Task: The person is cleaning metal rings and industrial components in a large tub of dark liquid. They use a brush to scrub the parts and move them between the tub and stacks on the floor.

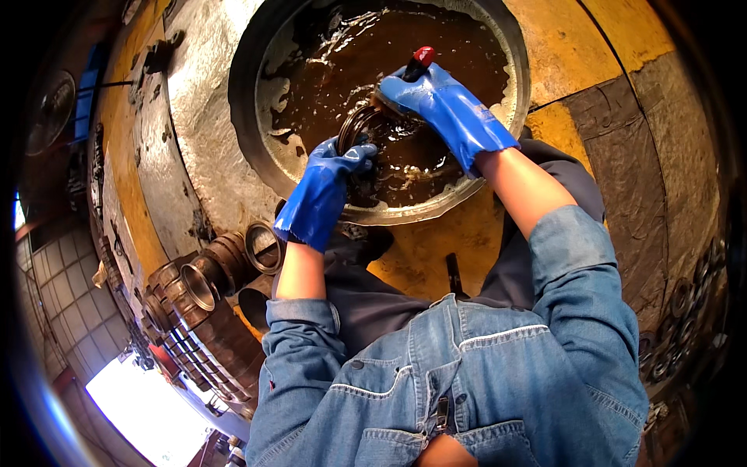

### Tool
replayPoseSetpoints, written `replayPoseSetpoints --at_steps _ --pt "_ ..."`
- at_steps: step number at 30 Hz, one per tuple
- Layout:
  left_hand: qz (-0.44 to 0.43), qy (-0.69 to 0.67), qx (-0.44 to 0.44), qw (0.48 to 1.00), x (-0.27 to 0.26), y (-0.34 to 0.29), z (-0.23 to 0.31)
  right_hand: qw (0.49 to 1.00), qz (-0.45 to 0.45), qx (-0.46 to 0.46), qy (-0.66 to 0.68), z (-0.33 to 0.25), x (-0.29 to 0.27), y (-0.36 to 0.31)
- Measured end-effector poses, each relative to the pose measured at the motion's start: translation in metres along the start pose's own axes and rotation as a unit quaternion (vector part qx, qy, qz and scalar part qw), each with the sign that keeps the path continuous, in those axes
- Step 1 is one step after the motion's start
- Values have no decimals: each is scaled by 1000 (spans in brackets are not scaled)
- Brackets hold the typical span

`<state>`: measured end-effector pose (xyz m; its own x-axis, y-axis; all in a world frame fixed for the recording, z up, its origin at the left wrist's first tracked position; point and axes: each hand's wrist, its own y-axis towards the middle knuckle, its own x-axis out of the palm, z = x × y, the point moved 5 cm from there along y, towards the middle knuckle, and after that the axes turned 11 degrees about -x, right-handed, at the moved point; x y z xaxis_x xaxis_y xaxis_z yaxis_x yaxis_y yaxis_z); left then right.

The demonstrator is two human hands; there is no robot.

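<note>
Both my hands wear blue rubber gloves over a round tub [243, 117] of dark brown liquid. My left hand [320, 187] is closed on the near left side of a ribbed metal ring [352, 128], which is tilted just above the liquid. In my right hand [428, 93] is a brush with a black, red-tipped handle [421, 59]. Its working end meets the far right side of the ring, mostly hidden by the glove. Ripples and splashes show in the liquid beneath the ring.
Several brown metal rings [198, 286] lie stacked to my left, close to my left forearm. More dark rings [675, 327] are piled at the far right. Worn yellow and grey sheets [564, 47] cover the floor around the tub. My legs straddle its near side.
</note>
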<state>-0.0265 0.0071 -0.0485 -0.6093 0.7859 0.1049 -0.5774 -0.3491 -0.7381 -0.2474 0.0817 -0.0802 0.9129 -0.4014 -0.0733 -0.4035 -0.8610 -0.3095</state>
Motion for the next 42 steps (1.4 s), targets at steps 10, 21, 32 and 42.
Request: replayPoseSetpoints --at_steps 10,21,32,42 --pt "-2 68 22 997 12 -13 12 994 -21 4 -109 -23 13 -13" --pt "-135 -94 -86 983 33 38 -13 985 154 -22 -79 -41 -59 -76" --pt "-98 -153 -93 979 21 37 -20 971 220 -72 -65 -56 -59 -94" --pt "-41 6 32 999 15 -11 7 989 -122 -19 -77 -30 22 -8"
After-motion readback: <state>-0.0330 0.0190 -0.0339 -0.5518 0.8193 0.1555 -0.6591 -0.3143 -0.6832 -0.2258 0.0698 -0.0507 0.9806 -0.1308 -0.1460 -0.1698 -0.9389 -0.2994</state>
